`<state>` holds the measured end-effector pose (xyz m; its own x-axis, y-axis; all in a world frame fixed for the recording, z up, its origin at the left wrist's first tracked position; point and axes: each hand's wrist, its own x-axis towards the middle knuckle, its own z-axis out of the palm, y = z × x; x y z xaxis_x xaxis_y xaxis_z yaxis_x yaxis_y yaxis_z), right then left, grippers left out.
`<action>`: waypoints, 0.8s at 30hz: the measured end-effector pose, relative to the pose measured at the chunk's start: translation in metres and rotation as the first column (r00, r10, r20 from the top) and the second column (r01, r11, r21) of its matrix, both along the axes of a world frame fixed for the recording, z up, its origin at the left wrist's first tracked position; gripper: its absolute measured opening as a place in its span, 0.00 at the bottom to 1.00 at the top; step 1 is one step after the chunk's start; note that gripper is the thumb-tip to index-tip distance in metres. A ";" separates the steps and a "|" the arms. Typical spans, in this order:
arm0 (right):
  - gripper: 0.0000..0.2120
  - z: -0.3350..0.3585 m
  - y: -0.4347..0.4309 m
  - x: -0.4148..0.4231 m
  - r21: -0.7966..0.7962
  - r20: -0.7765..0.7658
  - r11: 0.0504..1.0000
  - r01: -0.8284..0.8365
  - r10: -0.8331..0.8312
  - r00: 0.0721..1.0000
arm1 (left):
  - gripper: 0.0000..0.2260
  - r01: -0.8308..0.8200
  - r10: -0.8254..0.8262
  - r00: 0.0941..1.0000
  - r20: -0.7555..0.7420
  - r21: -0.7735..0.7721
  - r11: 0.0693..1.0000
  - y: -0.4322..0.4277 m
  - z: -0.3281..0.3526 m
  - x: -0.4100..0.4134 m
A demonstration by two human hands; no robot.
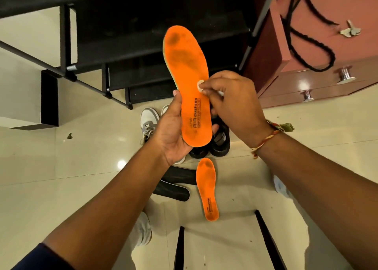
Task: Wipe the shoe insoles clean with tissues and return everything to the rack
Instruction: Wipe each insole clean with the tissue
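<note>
Your right fingertips are curled tight around a small white wad of tissue, pinching it and pressing it onto the right edge of the orange insole, about halfway along its length. The rest of your right hand sits just to the right of the insole, with a thread bracelet on the wrist.

Your left hand cradles the heel end from below. The thumb lies up along the left edge, and the other fingers wrap underneath, with their tips showing at the right edge near the heel. You hold the insole printed side up with its toe pointing away from you, and dark smudges mark the forefoot.

Below your hands, on the pale tiled floor, a second orange insole lies near you. Two black insoles lie just to its left, partly hidden by your left forearm. Farther off stand a white sneaker and, to its right, a pair of black shoes, mostly hidden by your hands. Beyond them is the black shoe rack, and a reddish cabinet stands at the far right.
</note>
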<state>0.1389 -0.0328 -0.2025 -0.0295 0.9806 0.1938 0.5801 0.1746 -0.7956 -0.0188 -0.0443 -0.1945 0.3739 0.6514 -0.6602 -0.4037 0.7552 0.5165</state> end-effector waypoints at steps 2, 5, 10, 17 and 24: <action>0.07 -0.001 0.002 0.003 -0.014 -0.039 0.999 0.033 -0.033 0.999 | 0.29 0.015 -0.015 1.000 -0.005 -0.016 1.000 0.000 0.001 0.000; 0.07 0.000 -0.006 -0.008 -0.026 -0.044 0.998 -0.053 0.052 0.998 | 0.29 -0.048 0.048 0.999 0.002 -0.006 0.999 0.005 -0.001 -0.005; 0.07 0.002 -0.029 -0.041 -0.045 -0.088 0.969 -0.245 0.240 0.967 | 0.32 -0.222 0.224 0.974 -0.045 0.040 0.974 0.024 -0.006 -0.024; 0.07 0.005 -0.026 -0.035 -0.025 0.006 0.979 -0.204 0.204 0.979 | 0.34 -0.278 0.284 0.959 -0.019 0.136 0.951 0.032 -0.003 -0.031; 0.08 0.003 -0.025 -0.032 -0.029 0.041 0.993 -0.116 0.117 0.992 | 0.32 -0.295 0.299 0.954 -0.017 0.115 0.948 0.028 -0.008 -0.027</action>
